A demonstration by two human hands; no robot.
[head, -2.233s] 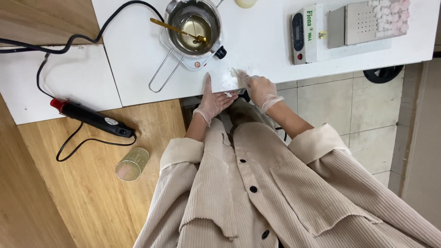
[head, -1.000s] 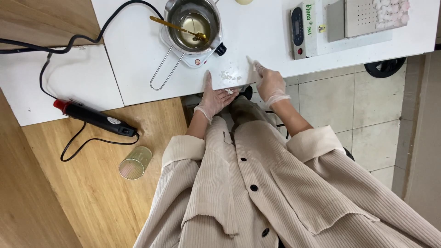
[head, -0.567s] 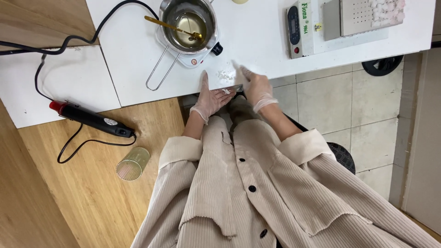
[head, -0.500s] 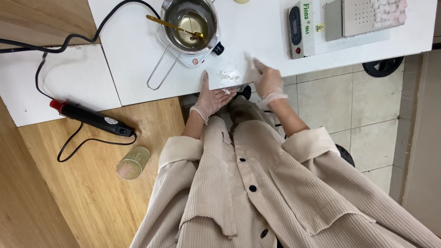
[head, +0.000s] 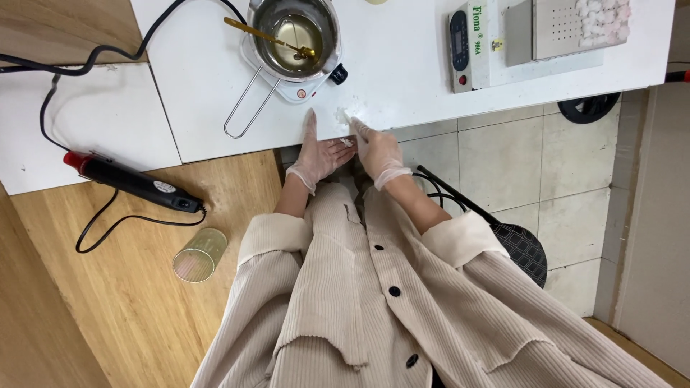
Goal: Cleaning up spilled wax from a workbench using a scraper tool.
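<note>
Scraping at the counter edge, the right hand now presses a small scraper into white wax crumbs; the left hand has flattened open just beside, palm up, catching them.

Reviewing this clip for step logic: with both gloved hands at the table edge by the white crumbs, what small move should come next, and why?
Probably sweep the white crumbs off the white table edge into the left hand. It lies palm-up, cupped just below the edge, some bits already in it, while the right hand fingertips press at the crumbs.
</note>
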